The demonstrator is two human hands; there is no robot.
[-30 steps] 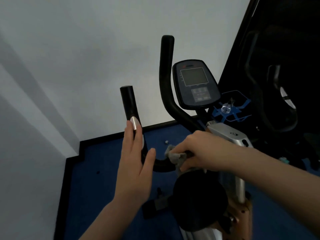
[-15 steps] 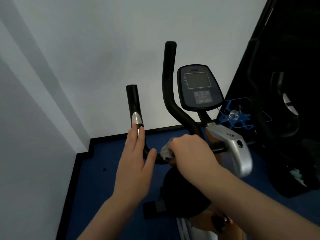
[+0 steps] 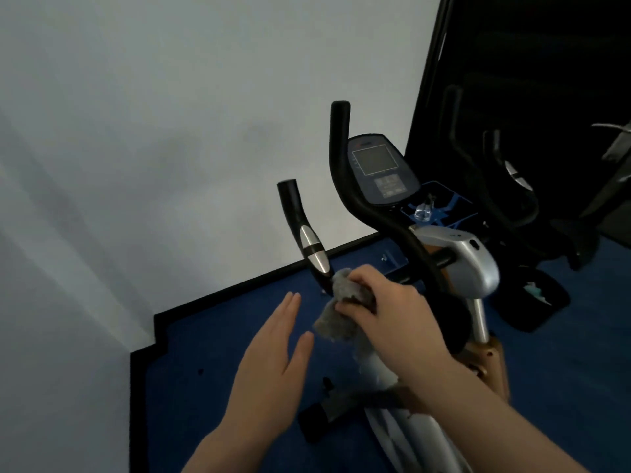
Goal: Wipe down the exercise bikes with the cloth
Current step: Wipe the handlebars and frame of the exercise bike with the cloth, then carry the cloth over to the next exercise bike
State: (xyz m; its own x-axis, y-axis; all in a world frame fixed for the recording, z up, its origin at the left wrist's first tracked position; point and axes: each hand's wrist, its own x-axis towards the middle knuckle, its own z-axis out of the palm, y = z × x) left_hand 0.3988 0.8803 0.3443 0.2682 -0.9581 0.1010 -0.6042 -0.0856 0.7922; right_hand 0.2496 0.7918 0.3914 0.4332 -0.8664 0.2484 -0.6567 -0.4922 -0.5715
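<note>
An exercise bike with a silver body [image 3: 457,257] stands in front of me, its grey console [image 3: 380,170] facing up. My right hand [image 3: 392,308] grips a grey cloth [image 3: 341,302] wrapped around the bottom of the left black handlebar [image 3: 304,230], just below its silver sensor band. Part of the cloth hangs loose under my fingers. My left hand [image 3: 273,356] hovers flat with fingers apart, a little left of the cloth and below the handlebar, touching nothing. The right handlebar [image 3: 341,158] rises behind.
A white wall [image 3: 170,131] with a black skirting edge runs close on the left and ahead. Blue carpet [image 3: 222,336] covers the floor. A second dark bike [image 3: 512,192] stands at the right by a black wall. A clear bottle [image 3: 423,209] sits beyond the console.
My left hand has let go of the left handlebar and dropped away below it. My right hand has slid the cloth leftward along the bar to the base of that handlebar.
</note>
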